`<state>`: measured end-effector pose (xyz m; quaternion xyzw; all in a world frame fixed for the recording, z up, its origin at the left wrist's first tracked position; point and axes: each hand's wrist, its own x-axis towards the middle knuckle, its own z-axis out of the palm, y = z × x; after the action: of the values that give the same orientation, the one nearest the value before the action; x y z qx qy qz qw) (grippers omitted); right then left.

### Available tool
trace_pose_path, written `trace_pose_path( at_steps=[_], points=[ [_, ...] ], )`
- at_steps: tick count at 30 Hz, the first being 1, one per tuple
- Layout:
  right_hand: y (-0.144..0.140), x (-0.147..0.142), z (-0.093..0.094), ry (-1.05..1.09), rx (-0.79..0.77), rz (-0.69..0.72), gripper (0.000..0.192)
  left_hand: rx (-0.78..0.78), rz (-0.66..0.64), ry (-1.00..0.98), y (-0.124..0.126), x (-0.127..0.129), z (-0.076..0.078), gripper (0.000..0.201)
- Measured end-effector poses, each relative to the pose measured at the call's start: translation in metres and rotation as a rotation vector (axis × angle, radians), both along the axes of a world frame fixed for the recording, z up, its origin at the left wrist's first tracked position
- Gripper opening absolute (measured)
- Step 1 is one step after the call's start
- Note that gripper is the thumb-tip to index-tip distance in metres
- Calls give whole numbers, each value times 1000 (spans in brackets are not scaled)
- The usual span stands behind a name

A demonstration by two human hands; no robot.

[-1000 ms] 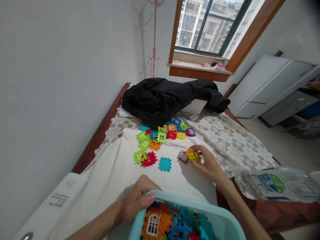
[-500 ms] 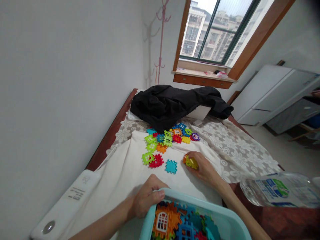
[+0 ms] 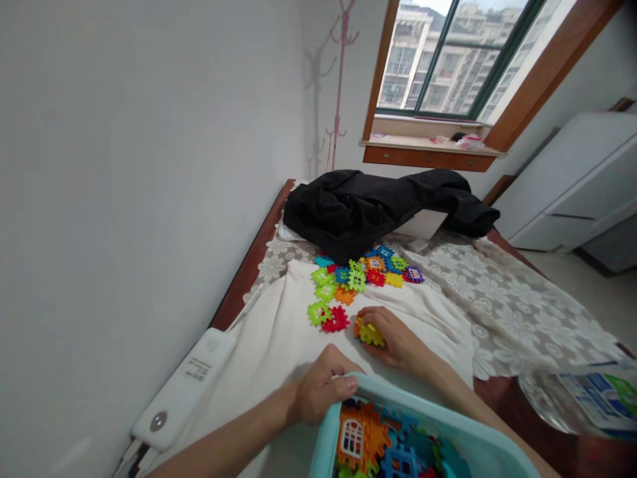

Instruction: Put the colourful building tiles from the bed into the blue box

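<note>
My left hand is closed over the near-left corner of a light blue plastic basket, thumb on the rim. Inside it lie interlocking toy blocks, among them an orange block with a white window and a blue block. Beyond the basket, my right hand is closed around a small stack of toy blocks, a yellow block on the near side with orange showing behind it. The stack is low over the white cloth; whether it touches cannot be told. Left of it lie a red block and a green block.
A loose pile of coloured blocks lies on the white cloth, beside a black garment. A white device sits at left along the wall. A large clear bottle lies at right.
My right hand has moved left with the stack, to where the lone light blue block lay; that block no longer shows there. The view has swung left. My left hand keeps its grip on the basket.
</note>
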<state>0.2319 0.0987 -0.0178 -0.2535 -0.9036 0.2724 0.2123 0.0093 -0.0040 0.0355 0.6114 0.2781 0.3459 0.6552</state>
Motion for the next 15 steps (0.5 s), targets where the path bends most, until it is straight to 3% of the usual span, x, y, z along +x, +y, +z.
trace_pose_path(
  at_steps=[3,6,11,15],
  points=[
    [-2,3,-5,88,-59,5,31,4,7,-2,0,-1,-3,54],
    [0,-6,4,171,-112,22,34,14,23,1,0,0,-6,54],
    [22,-53,25,119,-25,214,34,21,10,-8,0,1,-9,55],
    [38,-84,24,19,72,292,43,10,-6,-29,0,1,-5,57]
  ],
)
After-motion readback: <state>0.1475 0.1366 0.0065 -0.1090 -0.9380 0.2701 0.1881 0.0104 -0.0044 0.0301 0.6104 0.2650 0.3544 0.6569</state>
